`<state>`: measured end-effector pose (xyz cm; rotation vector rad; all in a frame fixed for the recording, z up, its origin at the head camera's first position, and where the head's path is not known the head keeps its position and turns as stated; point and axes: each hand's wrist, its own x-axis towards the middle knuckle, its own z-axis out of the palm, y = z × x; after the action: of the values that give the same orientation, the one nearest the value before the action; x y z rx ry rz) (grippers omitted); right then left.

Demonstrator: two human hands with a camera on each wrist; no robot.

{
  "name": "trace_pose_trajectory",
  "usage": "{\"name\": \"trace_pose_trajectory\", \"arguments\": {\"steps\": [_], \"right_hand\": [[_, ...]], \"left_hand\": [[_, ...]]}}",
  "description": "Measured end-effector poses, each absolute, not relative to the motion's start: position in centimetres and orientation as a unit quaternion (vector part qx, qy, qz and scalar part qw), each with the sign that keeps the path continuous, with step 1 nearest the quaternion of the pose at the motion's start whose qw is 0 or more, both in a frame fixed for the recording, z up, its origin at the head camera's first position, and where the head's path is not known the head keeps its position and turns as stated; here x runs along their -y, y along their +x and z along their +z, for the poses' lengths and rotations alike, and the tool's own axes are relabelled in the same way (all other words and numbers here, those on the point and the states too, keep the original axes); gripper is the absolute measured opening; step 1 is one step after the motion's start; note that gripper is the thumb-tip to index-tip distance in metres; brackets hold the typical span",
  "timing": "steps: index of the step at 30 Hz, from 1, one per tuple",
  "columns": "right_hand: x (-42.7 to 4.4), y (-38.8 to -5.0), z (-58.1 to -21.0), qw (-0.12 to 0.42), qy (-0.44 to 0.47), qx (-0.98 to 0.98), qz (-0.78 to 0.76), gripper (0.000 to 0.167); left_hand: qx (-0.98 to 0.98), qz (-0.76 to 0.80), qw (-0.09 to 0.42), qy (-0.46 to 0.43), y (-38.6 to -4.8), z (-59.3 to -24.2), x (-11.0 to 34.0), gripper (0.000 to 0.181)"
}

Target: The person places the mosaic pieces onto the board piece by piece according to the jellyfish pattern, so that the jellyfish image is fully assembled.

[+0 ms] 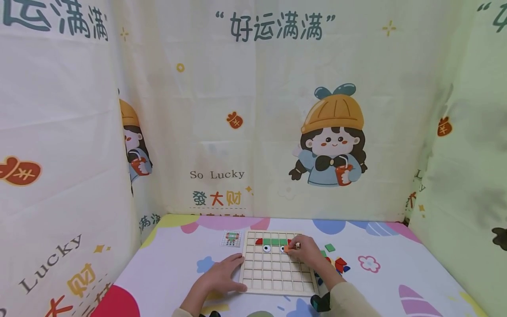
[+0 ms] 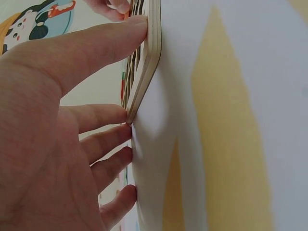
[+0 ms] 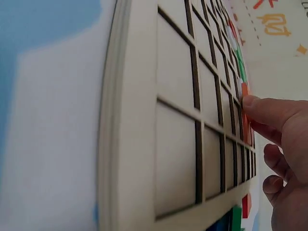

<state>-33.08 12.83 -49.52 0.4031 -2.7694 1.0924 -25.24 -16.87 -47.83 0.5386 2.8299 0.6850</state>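
A wooden grid board (image 1: 277, 292) lies on the table. My left hand (image 1: 222, 275) rests at its left side, fingers spread; in the left wrist view the thumb (image 2: 103, 45) lies on the board's rim and the index fingertip touches its corner. My right hand (image 1: 306, 252) pinches an orange tile (image 1: 287, 248) between thumb and fingers over the upper right cells, beside a white eye tile (image 1: 282, 249). Another eye tile (image 1: 267, 248) sits to its left. Above them runs a row of green tiles (image 1: 275, 241) with a red rounded tile (image 1: 259, 241) at the left end.
Several loose coloured pieces, including a green tile (image 1: 330, 247) and a red piece (image 1: 340, 263), lie right of the board, partly under the right forearm. A small picture card (image 1: 232, 238) lies at the board's upper left. Printed curtains (image 1: 277, 198) stand behind and at both sides.
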Motion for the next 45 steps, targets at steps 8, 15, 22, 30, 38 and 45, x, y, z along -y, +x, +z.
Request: {"name": "trace_pose_trajectory", "arguments": {"steps": [8,15,22,30,38,45], "right_hand": [[-11.3,-33.8,-49.5,0.079,0.127,0.928,0.343,0.007],[-9.8,-34.2,-49.8,0.089,0.125,0.927,0.343,0.005],[-7.9,-34.4,-49.6,0.092,0.154,0.925,0.334,0.005],[-6.2,-34.4,-49.2,0.058,0.152,0.925,0.343,0.005],[-4.5,-34.1,-49.3,0.049,0.152,0.933,0.322,0.01],[-3.8,-34.1,-49.5,0.062,0.138,0.945,0.289,0.013]], "left_hand": [[-0.951,0.235,0.094,0.181,-25.4,-48.0,16.8,0.084],[-0.95,0.23,0.097,0.188,-25.4,-48.0,16.7,0.085],[-0.953,0.223,0.091,0.184,-25.3,-48.0,16.6,0.084],[-0.954,0.224,0.097,0.175,-25.7,-48.2,16.8,0.084],[-0.954,0.222,0.098,0.175,-25.7,-48.2,16.9,0.084],[-0.954,0.225,0.101,0.173,-25.9,-48.4,16.9,0.085]]}}
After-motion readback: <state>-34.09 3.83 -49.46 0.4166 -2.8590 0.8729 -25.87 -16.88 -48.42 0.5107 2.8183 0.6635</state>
